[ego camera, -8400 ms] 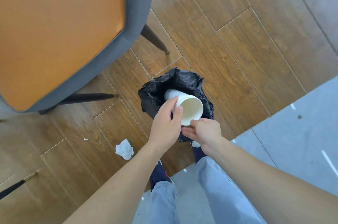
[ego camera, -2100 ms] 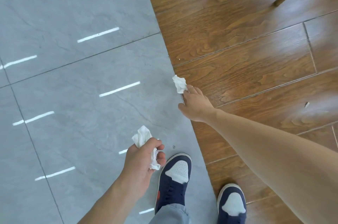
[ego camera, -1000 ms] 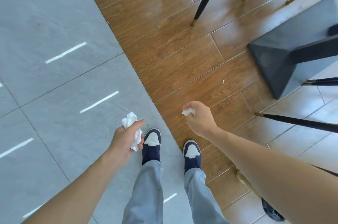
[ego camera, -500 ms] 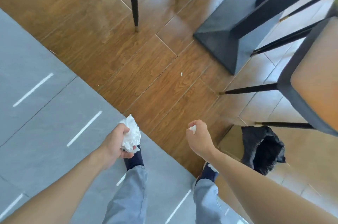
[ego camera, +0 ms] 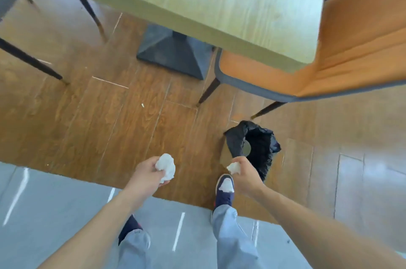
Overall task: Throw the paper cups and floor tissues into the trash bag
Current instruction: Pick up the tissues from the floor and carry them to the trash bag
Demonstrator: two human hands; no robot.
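A black trash bag [ego camera: 261,150] stands open on the wooden floor, just right of centre, with something pale showing inside it. My left hand [ego camera: 147,172] grips a crumpled white tissue [ego camera: 166,165], well to the left of the bag. A smaller white tissue [ego camera: 234,167] is pinched in my right hand [ego camera: 247,175], which hovers at the bag's near rim.
A pale wooden table [ego camera: 219,0] on a dark pedestal base [ego camera: 173,53] fills the top. An orange chair [ego camera: 329,57] with dark legs stands just behind the bag. Dark chair legs [ego camera: 30,62] stand at left. My feet straddle the edge between grey tiles [ego camera: 55,213] and wood floor.
I have turned and stepped toward the table; the trash bag now lies directly ahead of my right hand. Both hands still hold their tissues.
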